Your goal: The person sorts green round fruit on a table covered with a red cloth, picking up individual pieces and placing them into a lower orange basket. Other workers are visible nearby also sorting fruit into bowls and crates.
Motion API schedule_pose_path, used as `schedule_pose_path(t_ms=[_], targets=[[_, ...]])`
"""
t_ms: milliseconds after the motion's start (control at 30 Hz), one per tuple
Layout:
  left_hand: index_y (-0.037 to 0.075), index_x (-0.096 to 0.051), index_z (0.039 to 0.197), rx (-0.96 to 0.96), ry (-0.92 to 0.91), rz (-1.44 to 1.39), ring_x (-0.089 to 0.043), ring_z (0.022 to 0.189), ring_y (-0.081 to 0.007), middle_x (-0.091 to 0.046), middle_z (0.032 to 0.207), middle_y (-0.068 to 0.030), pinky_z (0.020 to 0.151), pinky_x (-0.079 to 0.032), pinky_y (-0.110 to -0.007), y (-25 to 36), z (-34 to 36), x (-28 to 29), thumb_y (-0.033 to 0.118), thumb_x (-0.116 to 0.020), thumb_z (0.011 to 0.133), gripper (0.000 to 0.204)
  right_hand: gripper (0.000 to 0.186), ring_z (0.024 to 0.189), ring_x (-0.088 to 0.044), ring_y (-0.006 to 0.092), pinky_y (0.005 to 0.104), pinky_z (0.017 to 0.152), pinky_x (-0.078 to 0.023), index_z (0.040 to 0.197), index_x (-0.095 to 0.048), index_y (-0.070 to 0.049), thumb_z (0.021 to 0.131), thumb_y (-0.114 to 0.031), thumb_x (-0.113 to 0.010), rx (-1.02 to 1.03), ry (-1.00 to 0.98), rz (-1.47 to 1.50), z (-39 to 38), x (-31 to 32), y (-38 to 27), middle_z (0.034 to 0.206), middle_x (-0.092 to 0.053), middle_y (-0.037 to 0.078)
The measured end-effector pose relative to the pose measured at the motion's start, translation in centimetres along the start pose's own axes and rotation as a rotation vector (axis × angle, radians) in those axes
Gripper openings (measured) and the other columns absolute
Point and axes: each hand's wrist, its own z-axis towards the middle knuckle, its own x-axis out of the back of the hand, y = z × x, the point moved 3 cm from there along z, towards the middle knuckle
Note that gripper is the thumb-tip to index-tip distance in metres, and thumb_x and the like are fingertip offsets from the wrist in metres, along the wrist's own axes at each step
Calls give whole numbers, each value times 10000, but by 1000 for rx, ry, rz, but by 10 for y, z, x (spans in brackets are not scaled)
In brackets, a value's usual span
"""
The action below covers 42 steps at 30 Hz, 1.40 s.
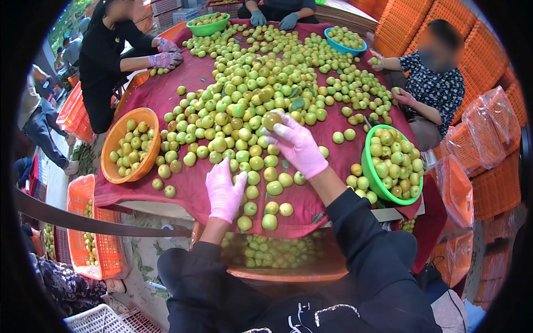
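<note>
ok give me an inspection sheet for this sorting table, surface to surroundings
surface: dark red cloth over the table, mostly covered in fruit
job's things: heap of small green-yellow fruit; one brownish fruit at the right hand's fingertips
clutter: orange bowl at left and green bowl at right, both holding fruit; stray leaves among the fruit
hands: left hand in a pink glove, flat on the fruit; right hand in a pink glove, pinching the brownish fruit
cables: nothing seen
surroundings: three other people at the far sides; orange crates around the table
</note>
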Motion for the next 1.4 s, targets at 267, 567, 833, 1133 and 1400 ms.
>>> schedule_pose_path(t_ms=[267,567,833,1133,1400], targets=[[-26,-568,1370,-88,35,-15,-596,1181,-400,-654,1238,-227,1048,-436,-489,-10,0,-19,302,-760,887,615,345,1003,-672,252,407,927,-542,1258,-621,-61,1074,-344,-548,-243,-108,426,-64,0,-35,1129,-686,129],[-30,-538,1413,-40,-23,6,-583,1219,-387,-637,1310,-218,1062,-448,-464,-9,-2,-18,278,-741,916,618,441,1066,-649,344,409,973,-512,1255,-640,-36,852,-192,-725,521,631,-1614,-198,63,-195,1120,-663,192],[-14,-516,1444,-33,-30,-15,-581,1218,-391,-630,1315,-225,1063,-445,-466,-6,-4,-14,276,-732,920,637,530,1213,-605,324,472,1099,-404,1400,-596,-121,902,-264,-709,410,919,-2121,-265,165,-215,1321,-644,134],[-18,-522,1436,-14,-15,-79,-574,1237,-391,-611,1351,-234,1080,-437,-462,-10,-2,-19,280,-721,943,609,347,1224,-598,330,402,1091,-449,1358,-646,-56,1050,-198,-574,770,987,-1496,-276,191,-216,1298,-654,192],[64,-552,1443,-226,-80,200,-456,1364,-455,-476,1521,-243,1159,-341,-530,9,-11,-9,383,-641,959,587,366,1268,-582,341,456,1120,-414,1327,-660,-54,987,-189,-639,692,354,-1775,-180,44,-127,1307,-668,149]])
